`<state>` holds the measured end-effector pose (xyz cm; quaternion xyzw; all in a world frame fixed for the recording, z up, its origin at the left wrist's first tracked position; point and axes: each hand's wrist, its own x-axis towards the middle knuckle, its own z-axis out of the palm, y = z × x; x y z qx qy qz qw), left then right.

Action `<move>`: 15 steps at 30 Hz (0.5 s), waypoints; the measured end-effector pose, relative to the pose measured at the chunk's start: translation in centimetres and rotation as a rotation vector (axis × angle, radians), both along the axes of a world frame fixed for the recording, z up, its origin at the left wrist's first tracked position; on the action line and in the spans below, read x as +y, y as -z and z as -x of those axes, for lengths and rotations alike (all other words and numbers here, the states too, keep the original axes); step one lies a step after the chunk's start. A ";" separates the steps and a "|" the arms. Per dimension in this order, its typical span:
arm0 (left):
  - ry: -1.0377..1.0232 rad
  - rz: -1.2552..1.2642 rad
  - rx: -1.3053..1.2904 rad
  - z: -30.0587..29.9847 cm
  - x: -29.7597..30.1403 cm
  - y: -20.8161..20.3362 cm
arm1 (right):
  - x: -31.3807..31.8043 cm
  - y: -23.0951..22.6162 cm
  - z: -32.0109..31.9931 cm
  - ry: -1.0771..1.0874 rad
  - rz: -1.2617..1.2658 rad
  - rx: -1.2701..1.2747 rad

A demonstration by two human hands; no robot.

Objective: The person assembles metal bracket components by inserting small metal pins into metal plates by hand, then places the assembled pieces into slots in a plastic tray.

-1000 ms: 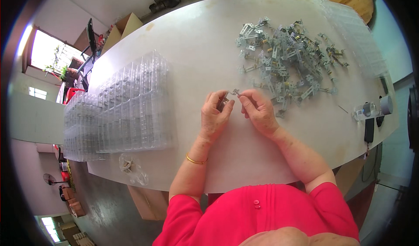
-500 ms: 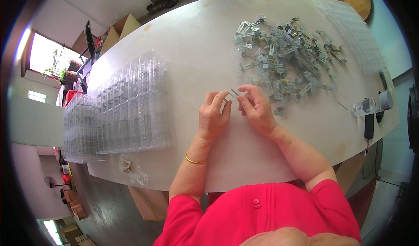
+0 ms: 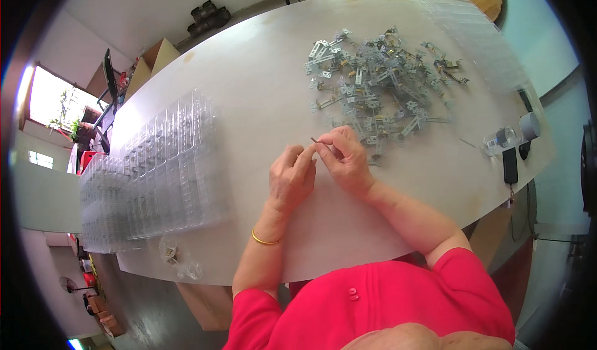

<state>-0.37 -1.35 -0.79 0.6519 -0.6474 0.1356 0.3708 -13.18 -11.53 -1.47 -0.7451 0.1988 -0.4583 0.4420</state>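
Note:
My left hand (image 3: 291, 177) and my right hand (image 3: 346, 163) meet fingertip to fingertip above the table, in front of my chest. A small thin metal piece (image 3: 314, 140) pokes out where they touch, pinched between the thumb and forefinger of my right hand. The fingers of my left hand are curled closed, and what they hold, if anything, is hidden. Just beyond the right hand lies a tangled heap of metal brackets (image 3: 379, 82), silvery with some brass-coloured parts.
Stacked clear plastic trays (image 3: 171, 163) stand at the left, more clear trays (image 3: 476, 42) at the far right. A small plastic bag (image 3: 177, 257) lies near the front left edge. At the right are a clear bottle (image 3: 500, 140), a black key fob (image 3: 510, 165) and a thin rod (image 3: 467, 143).
My hands have come together, closing the gap where thin metal pieces showed between them. The whole view has shifted a little, so table and heap sit further left.

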 end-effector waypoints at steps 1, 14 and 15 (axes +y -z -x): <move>0.003 0.001 0.002 0.2 0.0 -0.2 | 0.0 0.0 0.0 0.011 0.034 -0.018; -0.054 -0.068 1.244 -0.8 0.2 0.0 | 0.4 0.1 0.2 -0.053 -0.226 0.047; -0.044 -0.065 1.250 -0.8 0.2 0.0 | 0.4 0.1 0.2 -0.052 -0.227 0.047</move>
